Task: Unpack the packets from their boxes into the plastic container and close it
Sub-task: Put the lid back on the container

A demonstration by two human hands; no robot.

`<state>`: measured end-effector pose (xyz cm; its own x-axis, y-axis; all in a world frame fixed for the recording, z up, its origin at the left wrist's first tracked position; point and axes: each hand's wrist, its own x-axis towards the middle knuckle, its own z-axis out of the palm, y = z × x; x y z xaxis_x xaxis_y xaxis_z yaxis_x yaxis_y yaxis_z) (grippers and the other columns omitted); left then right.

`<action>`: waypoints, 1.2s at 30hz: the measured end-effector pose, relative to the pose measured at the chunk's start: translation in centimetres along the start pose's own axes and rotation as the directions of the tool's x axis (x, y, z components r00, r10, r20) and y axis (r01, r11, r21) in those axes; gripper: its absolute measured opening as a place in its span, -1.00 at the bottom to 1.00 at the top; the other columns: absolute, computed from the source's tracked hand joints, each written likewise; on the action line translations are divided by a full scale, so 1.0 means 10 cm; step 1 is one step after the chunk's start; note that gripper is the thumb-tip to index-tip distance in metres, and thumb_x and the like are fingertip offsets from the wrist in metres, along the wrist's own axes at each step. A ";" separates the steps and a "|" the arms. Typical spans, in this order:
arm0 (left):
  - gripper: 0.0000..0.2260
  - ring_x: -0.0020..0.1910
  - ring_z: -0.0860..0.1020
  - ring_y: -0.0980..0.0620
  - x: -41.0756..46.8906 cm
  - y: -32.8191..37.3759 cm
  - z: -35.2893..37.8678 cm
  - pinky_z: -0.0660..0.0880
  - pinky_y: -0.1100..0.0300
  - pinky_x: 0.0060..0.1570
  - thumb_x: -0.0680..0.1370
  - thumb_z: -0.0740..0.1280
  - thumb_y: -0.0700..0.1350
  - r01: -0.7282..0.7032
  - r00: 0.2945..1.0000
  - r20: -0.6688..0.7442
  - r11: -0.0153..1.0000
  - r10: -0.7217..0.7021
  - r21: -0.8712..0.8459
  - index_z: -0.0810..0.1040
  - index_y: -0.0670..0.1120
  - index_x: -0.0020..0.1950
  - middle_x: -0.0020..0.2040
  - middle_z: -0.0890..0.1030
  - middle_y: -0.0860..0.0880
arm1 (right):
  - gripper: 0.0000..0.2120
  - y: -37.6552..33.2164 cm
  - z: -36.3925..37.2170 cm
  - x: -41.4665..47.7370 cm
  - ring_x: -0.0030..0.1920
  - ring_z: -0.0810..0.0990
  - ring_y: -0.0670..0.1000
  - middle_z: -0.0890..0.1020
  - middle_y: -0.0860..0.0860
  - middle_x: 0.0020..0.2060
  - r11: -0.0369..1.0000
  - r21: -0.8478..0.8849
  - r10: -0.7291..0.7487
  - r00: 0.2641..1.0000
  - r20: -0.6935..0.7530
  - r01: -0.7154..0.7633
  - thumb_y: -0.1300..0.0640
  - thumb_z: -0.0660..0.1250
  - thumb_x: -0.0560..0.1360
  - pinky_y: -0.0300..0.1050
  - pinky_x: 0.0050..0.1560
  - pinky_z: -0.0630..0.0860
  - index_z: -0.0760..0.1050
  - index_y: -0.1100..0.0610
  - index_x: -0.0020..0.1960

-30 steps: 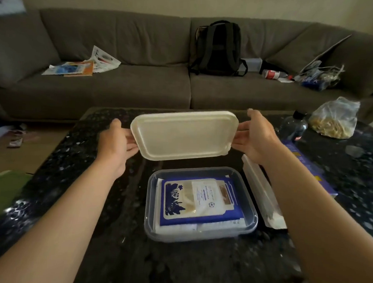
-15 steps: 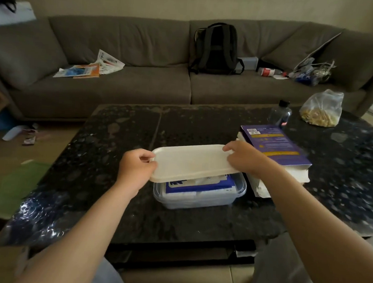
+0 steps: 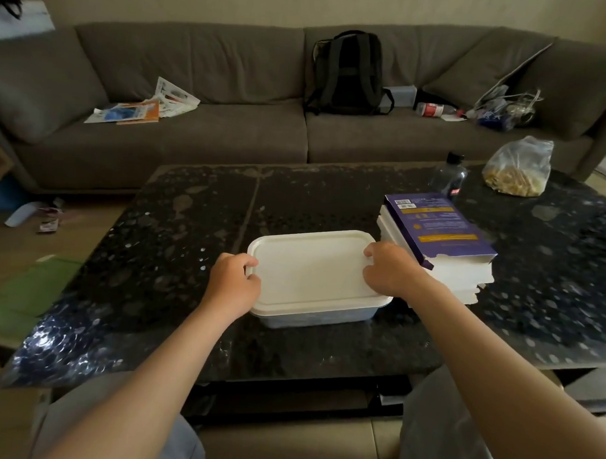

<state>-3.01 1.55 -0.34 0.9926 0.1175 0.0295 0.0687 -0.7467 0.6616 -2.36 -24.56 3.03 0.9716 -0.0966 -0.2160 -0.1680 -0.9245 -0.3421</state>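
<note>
A sofa point(image 3: 194, 136) stands behind the table point(image 3: 188, 241). Stacked boxes point(image 3: 438, 233) lie on the table, with the container point(image 3: 311, 319) just to their left, near the front edge. The lid point(image 3: 310, 268) lies on the container. The left hand point(image 3: 233, 283) grips the lid's left edge with curled fingers; the right hand point(image 3: 389, 269) grips its right edge likewise.

Your single head camera looks forward and down, close over the dark table point(image 3: 188, 241), facing the sofa point(image 3: 211, 136).
</note>
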 end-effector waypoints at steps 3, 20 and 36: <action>-0.63 0.28 0.48 -0.05 0.00 0.04 0.04 0.47 0.16 0.14 0.65 0.21 -0.20 0.017 0.998 0.060 0.999 -0.019 0.041 0.45 -0.10 0.46 0.43 0.38 -0.10 | -0.57 0.01 0.06 0.05 0.36 0.45 0.13 0.41 0.09 0.39 0.999 -0.031 -0.020 1.000 0.001 0.020 0.15 0.19 0.63 0.02 0.38 0.43 0.34 0.11 0.50; -0.44 0.50 0.21 -0.23 0.16 0.14 0.27 0.22 -0.17 0.47 0.63 0.00 0.23 -0.110 0.989 0.139 0.851 0.044 0.514 0.17 -0.02 0.56 0.57 0.12 -0.21 | -0.42 -0.14 0.38 0.04 0.58 0.10 0.29 0.03 0.20 0.60 0.974 -0.224 -0.044 0.997 -0.068 0.028 -0.16 -0.01 0.68 0.24 0.53 0.20 0.07 0.13 0.59; -0.23 0.52 -0.43 -0.29 0.40 0.23 0.47 -0.32 -0.27 0.49 0.43 -0.19 0.57 -0.330 0.909 0.409 0.729 0.074 0.600 -0.35 0.31 0.54 0.57 -0.41 -0.18 | -0.26 -0.08 0.62 0.47 0.61 -0.29 0.23 -0.24 0.09 0.63 0.933 -0.322 -0.181 0.983 -0.027 0.163 -0.47 -0.22 0.53 0.31 0.54 -0.13 -0.32 -0.19 0.60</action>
<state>1.55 -2.78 -2.22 0.9486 -0.2166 -0.2309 -0.2173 -0.9758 0.0227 1.29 -22.02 -3.38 0.9901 0.0627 -0.1252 0.0556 -0.9967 -0.0596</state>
